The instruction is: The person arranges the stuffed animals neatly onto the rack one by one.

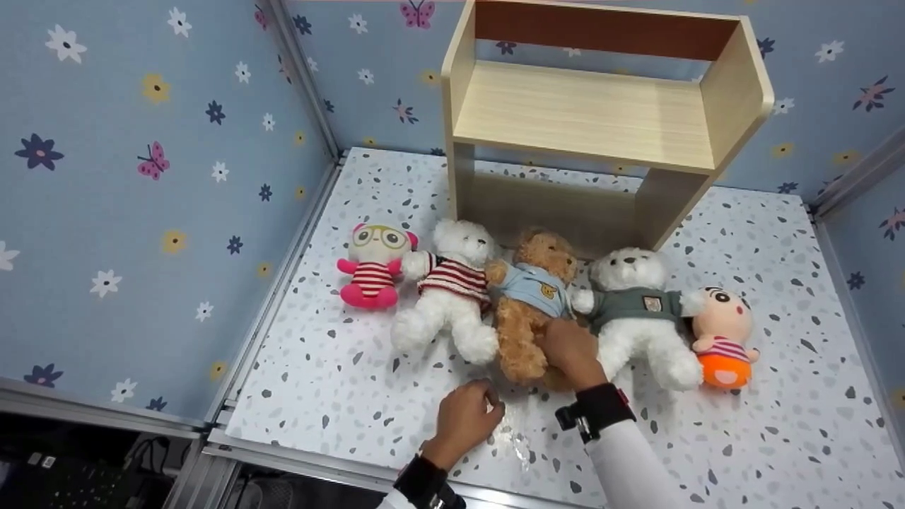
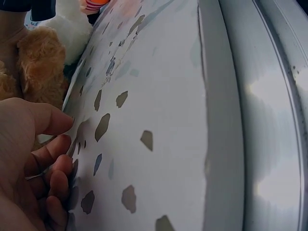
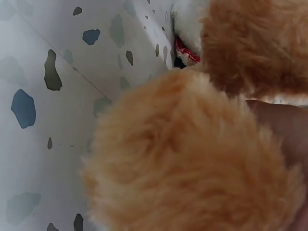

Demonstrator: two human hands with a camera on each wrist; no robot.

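A brown teddy bear (image 1: 520, 329) in a light blue shirt lies on its back in the middle of a row of soft toys. My right hand (image 1: 571, 348) grips it at one leg; its fingertips are hidden in the fur. In the right wrist view the furry brown foot (image 3: 187, 159) covers most of that hand. My left hand (image 1: 463, 417) rests low over the speckled table, nearer its front edge, fingers loosely curled and holding nothing. White bears flank the brown one: one in a striped sweater (image 1: 452, 279), the other in a dark green top (image 1: 633, 304).
A pink panda toy (image 1: 375, 272) lies at the row's left end, a doll in orange shorts (image 1: 725, 346) at its right. Behind stands a wooden shelf (image 1: 583, 113). Something clear and shiny (image 1: 520, 449) lies between the forearms. Flowered walls enclose the speckled table (image 1: 318, 396).
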